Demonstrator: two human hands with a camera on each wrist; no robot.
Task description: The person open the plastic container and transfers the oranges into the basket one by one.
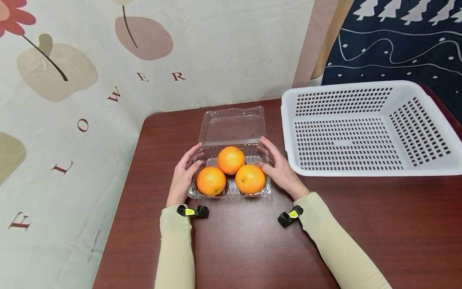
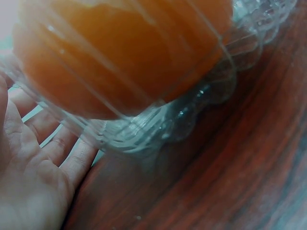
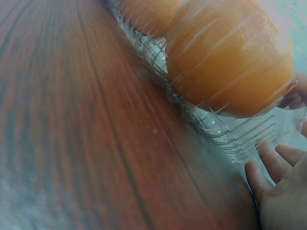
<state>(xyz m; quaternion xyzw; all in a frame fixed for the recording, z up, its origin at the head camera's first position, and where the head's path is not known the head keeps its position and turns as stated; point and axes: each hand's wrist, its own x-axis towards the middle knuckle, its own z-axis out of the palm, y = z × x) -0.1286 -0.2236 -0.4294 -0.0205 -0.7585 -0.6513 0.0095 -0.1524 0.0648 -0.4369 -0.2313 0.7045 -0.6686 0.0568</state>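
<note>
A clear plastic clamshell box (image 1: 231, 193) sits on the table with its lid (image 1: 232, 125) folded back, away from me. Three oranges lie in it: one orange (image 1: 231, 159) at the back, another (image 1: 211, 181) at front left, a third (image 1: 250, 179) at front right. My left hand (image 1: 183, 176) rests along the box's left side, thumb at the rim and fingers fairly straight outside the wall. On the opposite side, my right hand (image 1: 283, 172) has its thumb beside the right orange and its fingers extended along the wall. Clear ribs of the box cover the oranges in both wrist views.
A white perforated plastic basket (image 1: 350, 174) stands on the right of the dark red wooden table (image 1: 231, 245). Behind the table hangs a printed cloth (image 1: 223, 52), with a dark blue patterned cloth (image 1: 390, 50) at the far right.
</note>
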